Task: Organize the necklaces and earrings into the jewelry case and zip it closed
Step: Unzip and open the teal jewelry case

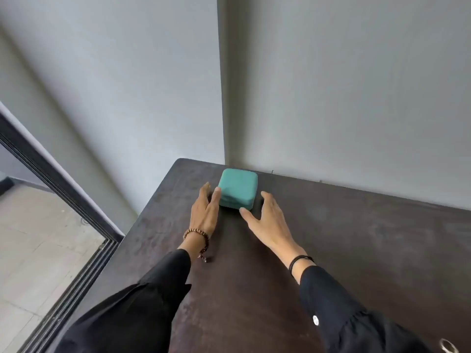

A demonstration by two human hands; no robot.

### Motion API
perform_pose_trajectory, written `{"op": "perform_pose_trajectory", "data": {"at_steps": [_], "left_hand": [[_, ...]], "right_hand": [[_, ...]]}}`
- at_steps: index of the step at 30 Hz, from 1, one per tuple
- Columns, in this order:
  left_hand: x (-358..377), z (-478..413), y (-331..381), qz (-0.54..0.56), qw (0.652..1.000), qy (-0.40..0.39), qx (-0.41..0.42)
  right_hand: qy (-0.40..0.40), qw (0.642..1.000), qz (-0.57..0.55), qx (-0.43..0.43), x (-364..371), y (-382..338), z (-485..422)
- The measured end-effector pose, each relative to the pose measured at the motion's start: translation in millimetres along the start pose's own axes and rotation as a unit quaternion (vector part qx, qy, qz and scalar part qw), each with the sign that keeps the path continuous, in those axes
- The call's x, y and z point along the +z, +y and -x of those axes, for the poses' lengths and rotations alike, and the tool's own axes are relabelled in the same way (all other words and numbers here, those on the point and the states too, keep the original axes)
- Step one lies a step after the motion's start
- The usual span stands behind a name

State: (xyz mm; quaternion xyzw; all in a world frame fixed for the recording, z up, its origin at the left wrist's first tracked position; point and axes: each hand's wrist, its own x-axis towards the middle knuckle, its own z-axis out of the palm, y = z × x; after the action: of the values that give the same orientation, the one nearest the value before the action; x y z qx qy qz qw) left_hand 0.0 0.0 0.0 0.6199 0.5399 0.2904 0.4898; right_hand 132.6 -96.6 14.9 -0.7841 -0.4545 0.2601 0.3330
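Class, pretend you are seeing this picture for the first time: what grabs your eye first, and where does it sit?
The closed teal jewelry case stands out, sitting near the far corner of the dark table, where two pale walls meet. A left hand and a right hand, both in black sleeves, flank it with fingers at its sides. A brown beaded bracelet circles the left wrist.

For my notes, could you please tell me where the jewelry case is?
In the head view, the jewelry case sits closed near the far left corner of the table, by the wall, between the left hand and the right hand.
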Motion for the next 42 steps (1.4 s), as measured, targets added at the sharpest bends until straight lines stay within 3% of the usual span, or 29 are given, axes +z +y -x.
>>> {"op": "perform_pose_trajectory", "data": {"at_steps": [3, 7, 27, 42], "left_hand": [[8.2, -12.2, -15.8, 0.003, 0.999, 0.001, 0.037], [16.2, -14.0, -24.9, -0.093, 0.994, 0.012, 0.049], [5.0, -11.8, -37.4, 0.024, 0.993, -0.020, 0.117], [-29.5, 131.2, -46.0, -0.003, 0.992, 0.046, 0.117]], "right_hand": [[0.032, 0.998, -0.029, -0.037, 15.5, 10.6, -12.4], [0.087, 0.994, -0.036, -0.054, 30.3, 18.3, -16.3], [0.162, 0.983, -0.038, -0.080, 41.8, 29.1, -3.6], [0.162, 0.980, -0.006, -0.118, 36.6, 5.9, 120.1]]}}
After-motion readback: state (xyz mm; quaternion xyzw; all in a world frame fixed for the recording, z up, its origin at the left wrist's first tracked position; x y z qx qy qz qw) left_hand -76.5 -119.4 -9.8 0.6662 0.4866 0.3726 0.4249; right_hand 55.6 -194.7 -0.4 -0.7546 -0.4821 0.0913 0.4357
